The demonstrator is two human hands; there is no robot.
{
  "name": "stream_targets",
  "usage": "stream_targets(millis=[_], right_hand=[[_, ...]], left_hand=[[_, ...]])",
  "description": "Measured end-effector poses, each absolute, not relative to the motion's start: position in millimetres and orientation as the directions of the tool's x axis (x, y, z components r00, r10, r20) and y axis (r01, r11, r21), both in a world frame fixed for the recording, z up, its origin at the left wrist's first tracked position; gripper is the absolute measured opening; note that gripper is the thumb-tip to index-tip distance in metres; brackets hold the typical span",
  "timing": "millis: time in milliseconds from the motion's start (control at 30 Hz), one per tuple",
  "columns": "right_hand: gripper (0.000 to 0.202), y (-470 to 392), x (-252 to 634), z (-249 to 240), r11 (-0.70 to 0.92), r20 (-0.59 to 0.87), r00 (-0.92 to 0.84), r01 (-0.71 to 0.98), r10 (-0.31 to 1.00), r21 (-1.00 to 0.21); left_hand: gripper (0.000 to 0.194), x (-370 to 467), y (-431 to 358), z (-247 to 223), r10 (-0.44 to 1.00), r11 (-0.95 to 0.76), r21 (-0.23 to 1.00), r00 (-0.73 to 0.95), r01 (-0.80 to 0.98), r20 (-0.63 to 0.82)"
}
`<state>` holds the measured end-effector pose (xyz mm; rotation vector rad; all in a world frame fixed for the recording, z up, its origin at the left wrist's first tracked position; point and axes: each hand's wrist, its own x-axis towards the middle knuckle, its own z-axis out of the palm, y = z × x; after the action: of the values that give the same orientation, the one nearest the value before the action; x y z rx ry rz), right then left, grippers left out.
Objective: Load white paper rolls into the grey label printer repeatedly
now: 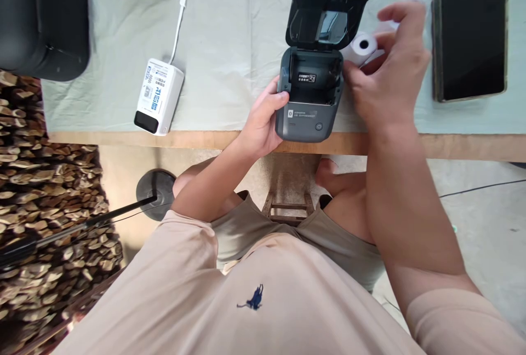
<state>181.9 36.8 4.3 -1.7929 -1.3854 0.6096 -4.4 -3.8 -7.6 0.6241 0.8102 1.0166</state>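
Note:
A dark grey label printer point(306, 116) sits at the table's front edge with its lid point(299, 21) raised. Its paper bay is exposed, and a printed sticker is visible inside. My left hand point(267, 119) grips the printer's left side, thumb on the top rim. At the printer's right, my right hand point(392, 70) has its thumb and a bent finger around a small white paper roll point(357, 51) with a dark core hole. The index finger is raised away from that roll. More white material shows behind this hand, mostly hidden.
A white power bank point(158, 97) with a short cable lies at the left. A dark tablet point(470, 37) is at the far right. A black rounded object point(45, 21) fills the upper left corner. Below are a stand's round base point(154, 193) and stacked firewood point(45, 190).

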Motion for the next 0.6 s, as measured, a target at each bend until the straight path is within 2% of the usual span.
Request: stream_targets(millis=[100, 200, 300, 367, 500, 600], right_hand=[[0.056, 36.1, 181.2, 5.2, 0.085, 0.197, 0.375, 0.294, 0.906, -0.952], [0.056, 31.0, 182.7, 10.1, 0.218, 0.228, 0.413, 0.073, 0.882, -0.973], [0.065, 26.1, 184.9, 18.8, 0.204, 0.160, 0.382, -0.077, 0.910, -0.976], [0.069, 24.8, 186.2, 25.3, 0.163, 0.077, 0.337, -0.237, 0.938, -0.958], [0.048, 26.7, 185.8, 36.7, -0.070, -0.155, 0.091, -0.603, 0.984, -0.795], [0.038, 29.5, 179.3, 42.5, -0.120, -0.167, 0.007, -0.664, 0.986, -0.738]], left_hand=[[0.024, -5.1, -4.0, -7.8, 0.915, 0.388, 0.756, 0.319, -0.526, -0.248], [0.024, -4.7, -4.4, -6.4, 0.916, 0.385, 0.742, 0.328, -0.549, -0.233], [0.023, -3.8, -4.6, -5.1, 0.915, 0.384, 0.752, 0.328, -0.535, -0.234], [0.024, -3.5, -4.5, -5.4, 0.915, 0.381, 0.755, 0.337, -0.534, -0.224], [0.024, -3.3, -4.2, -7.4, 0.921, 0.362, 0.756, 0.332, -0.545, -0.202], [0.022, -3.1, -4.2, -7.6, 0.920, 0.369, 0.748, 0.331, -0.552, -0.209]])
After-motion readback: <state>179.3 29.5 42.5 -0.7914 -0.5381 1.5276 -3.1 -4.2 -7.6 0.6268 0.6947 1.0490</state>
